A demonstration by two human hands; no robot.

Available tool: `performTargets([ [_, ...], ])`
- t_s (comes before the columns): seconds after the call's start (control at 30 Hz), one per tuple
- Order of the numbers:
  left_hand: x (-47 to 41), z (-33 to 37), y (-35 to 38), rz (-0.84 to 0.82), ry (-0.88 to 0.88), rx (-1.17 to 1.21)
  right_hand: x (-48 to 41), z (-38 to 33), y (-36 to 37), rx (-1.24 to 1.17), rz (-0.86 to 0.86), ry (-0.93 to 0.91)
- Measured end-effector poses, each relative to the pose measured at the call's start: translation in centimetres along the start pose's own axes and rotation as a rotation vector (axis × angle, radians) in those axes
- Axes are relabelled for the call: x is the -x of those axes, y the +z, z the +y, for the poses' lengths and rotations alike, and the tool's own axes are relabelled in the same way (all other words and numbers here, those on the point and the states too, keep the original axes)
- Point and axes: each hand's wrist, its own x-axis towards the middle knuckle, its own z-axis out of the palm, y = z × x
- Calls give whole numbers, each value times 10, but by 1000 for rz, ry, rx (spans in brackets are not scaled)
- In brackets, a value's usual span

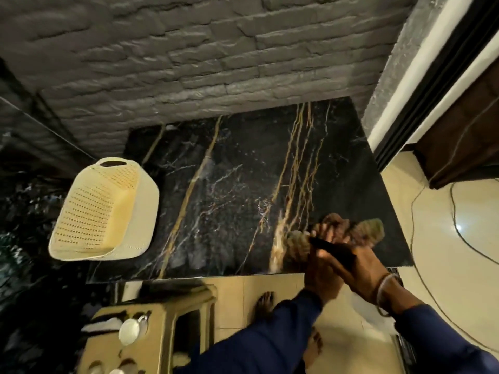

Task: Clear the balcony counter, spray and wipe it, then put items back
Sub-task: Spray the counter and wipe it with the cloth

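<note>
The black marble counter (229,184), veined with gold, carries wet speckles across its middle. Near its front right corner both my hands are pressed together around a bunched brownish cloth (371,230), which is motion-blurred. My left hand (320,268) comes up from below in a blue sleeve. My right hand (363,268) wears a bracelet at the wrist. A narrow dark object (333,249) lies across the hands; I cannot tell what it is.
An empty cream perforated basket (102,209) sits at the counter's left end. A grey stone-brick wall (202,63) backs the counter. Below the front edge stands a beige stool (167,319) with white items. A cable (459,230) runs over the pale floor at right.
</note>
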Motion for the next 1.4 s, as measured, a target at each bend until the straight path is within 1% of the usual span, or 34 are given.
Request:
performTargets([
  [0.03, 1, -1, 2, -10, 65, 21, -1, 1, -2, -12, -84, -5],
  [0.07, 4, 5, -5, 55, 111, 2, -2, 2, -2, -25, -112, -8],
  [0.1, 2, 3, -7, 164, 185, 0, -3, 3, -3, -55, -122, 10],
  [0.13, -3, -9, -9, 253, 168, 87, -6, 4, -1, -73, -111, 2],
  [0.17, -8, -21, -20, 338, 126, 82, -14, -2, 0, -69, -126, -17],
  [0.2, -7, -34, -35, 410, 38, 43, -20, -6, 3, -52, -144, -17],
  [0.23, -8, -54, -45, 496, -7, -38, -28, -12, 6, -62, -162, -5],
  [0.27, -6, -70, -60, 574, -67, 2, -35, -21, 8, -75, -190, -1],
  [0.3, -6, -90, -72, 658, -180, 28, -44, -29, 10, -82, -218, -16],
  [0.33, -4, -112, -92, 696, -276, -23, -54, -37, 15, -87, -234, -44],
  [0.37, -6, -136, -107, 718, -386, -127, -63, -45, 21, -97, -260, -68],
  [0.4, -7, -161, -120, 774, -459, -163, -72, -50, 28, -97, -294, -101],
  [0.5, -7, -201, -152, 874, -613, -178, -96, -66, 46, -25, -344, -143],
  [0.6, -20, -203, -168, 881, -705, -67, -120, -78, 57, -10, -346, -168],
  [0.63, -28, -197, -167, 881, -659, -74, -126, -80, 58, -17, -340, -161],
  [0.67, -37, -190, -163, 848, -545, -94, -133, -81, 59, -22, -335, -149],
  [0.73, -62, -171, -143, 689, -336, -152, -148, -76, 61, -8, -319, -144],
  [0.77, -70, -157, -131, 670, -286, -152, -153, -73, 60, 4, -303, -156],
  [0.8, -77, -143, -121, 584, -202, -130, -159, -70, 59, -2, -290, -147],
  [0.87, -90, -126, -101, 340, -78, -17, -172, -65, 56, -66, -235, -98],
  [0.9, -95, -118, -100, 292, -28, 5, -177, -64, 54, -85, -209, -79],
  [0.93, -100, -111, -102, 281, 20, 14, -181, -63, 52, -82, -201, -60],
  [0.97, -102, -107, -110, 321, 56, 11, -184, -61, 52, -69, -200, -62],
  [1.07, -116, -114, -136, 501, 277, -366, -188, -55, 51, -42, -231, -47],
  [1.1, -121, -123, -143, 474, 276, -313, -187, -53, 51, -38, -229, -64],
  [1.13, -122, -131, -160, 441, 215, -293, -188, -54, 49, -29, -224, -73],
  [1.2, -120, -162, -187, 531, -21, -369, -188, -55, 44, -60, -234, -49],
  [1.27, -116, -195, -208, 631, -261, -306, -187, -55, 38, -89, -261, -10],
  [1.3, -114, -208, -214, 676, -339, -275, -187, -54, 37, -84, -281, -6],
  [1.33, -106, -208, -223, 680, -449, -259, -187, -53, 37, -70, -312, -9],
  [1.37, -102, -212, -227, 703, -494, -241, -187, -52, 37, -78, -336, -8],
  [1.4, -98, -206, -228, 689, -550, -204, -186, -51, 36, -83, -352, 4],
])
